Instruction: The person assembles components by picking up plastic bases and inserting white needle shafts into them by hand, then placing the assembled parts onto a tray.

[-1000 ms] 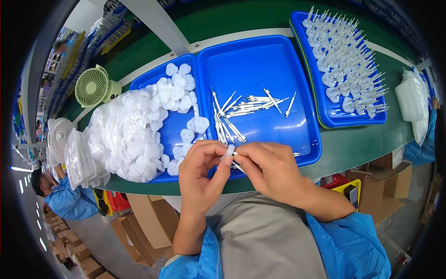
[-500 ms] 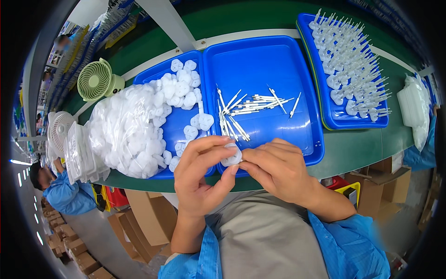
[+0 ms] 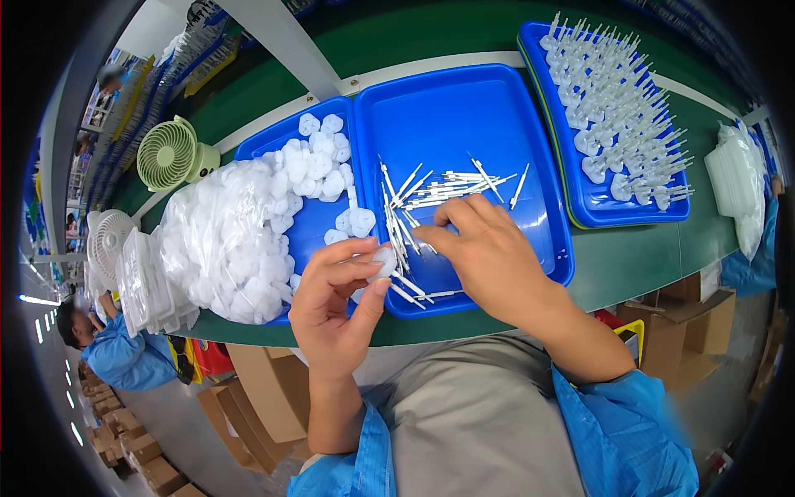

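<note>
Left hand pinched shut on a small white cap, held over the near edge of the middle blue tray. Right hand fingers curled down onto the loose white sticks lying in that tray. More white caps fill the left tray; clear bag of caps beside it on the green tabletop.

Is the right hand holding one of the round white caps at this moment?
No: the right hand reaches among the white pins in the middle blue tray, while the left hand pinches the round white cap.
</note>
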`<action>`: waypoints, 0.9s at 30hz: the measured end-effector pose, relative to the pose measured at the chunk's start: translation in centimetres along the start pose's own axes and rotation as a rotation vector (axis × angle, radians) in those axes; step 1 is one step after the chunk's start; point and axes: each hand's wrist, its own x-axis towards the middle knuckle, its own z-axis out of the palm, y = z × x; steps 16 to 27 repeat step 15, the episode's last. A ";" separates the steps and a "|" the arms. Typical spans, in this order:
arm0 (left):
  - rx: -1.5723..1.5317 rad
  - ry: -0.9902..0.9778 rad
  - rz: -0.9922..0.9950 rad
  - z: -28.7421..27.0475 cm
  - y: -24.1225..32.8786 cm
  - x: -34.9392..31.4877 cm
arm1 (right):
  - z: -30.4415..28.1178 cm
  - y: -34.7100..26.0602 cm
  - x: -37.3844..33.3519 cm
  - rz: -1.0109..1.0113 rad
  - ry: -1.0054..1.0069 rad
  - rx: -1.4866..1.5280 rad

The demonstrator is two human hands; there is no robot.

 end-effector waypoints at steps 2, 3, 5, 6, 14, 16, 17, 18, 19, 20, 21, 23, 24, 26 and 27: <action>0.033 0.034 0.036 -0.2 -0.1 0.2 | -0.4 0.3 -0.2 0.012 -0.023 0.002; 0.034 0.035 0.035 -0.5 -0.2 0.3 | -0.7 0.4 -0.4 0.024 -0.050 0.005; 0.333 -0.010 0.127 -1.4 -0.4 0.6 | -1.2 0.6 -0.7 0.020 -0.063 0.010; 0.334 -0.009 0.126 -1.3 -0.6 0.5 | -1.4 0.7 -0.8 0.016 -0.075 0.014; -0.093 0.034 -0.248 1.3 -0.4 -0.2 | -2.4 -1.5 -0.8 0.173 -0.046 0.483; -0.154 -0.013 -0.256 1.3 -0.3 -0.1 | -2.3 -1.8 -0.8 0.176 -0.035 0.529; -0.154 -0.013 -0.256 1.3 -0.3 -0.1 | -2.3 -1.8 -0.8 0.176 -0.035 0.529; -0.154 -0.013 -0.256 1.3 -0.3 -0.1 | -2.3 -1.8 -0.8 0.176 -0.035 0.529; -0.154 -0.013 -0.256 1.3 -0.3 -0.1 | -2.3 -1.8 -0.8 0.176 -0.035 0.529; -0.154 -0.013 -0.256 1.3 -0.3 -0.1 | -2.3 -1.8 -0.8 0.176 -0.035 0.529; -0.154 -0.013 -0.256 1.3 -0.3 -0.1 | -2.3 -1.8 -0.8 0.176 -0.035 0.529; -0.154 -0.013 -0.256 1.3 -0.3 -0.1 | -2.3 -1.8 -0.8 0.176 -0.035 0.529; -0.154 -0.013 -0.256 1.3 -0.3 -0.1 | -2.3 -1.8 -0.8 0.176 -0.035 0.529; -0.154 -0.013 -0.256 1.3 -0.3 -0.1 | -2.3 -1.8 -0.8 0.176 -0.035 0.529; -0.154 -0.013 -0.256 1.3 -0.3 -0.1 | -2.3 -1.8 -0.8 0.176 -0.035 0.529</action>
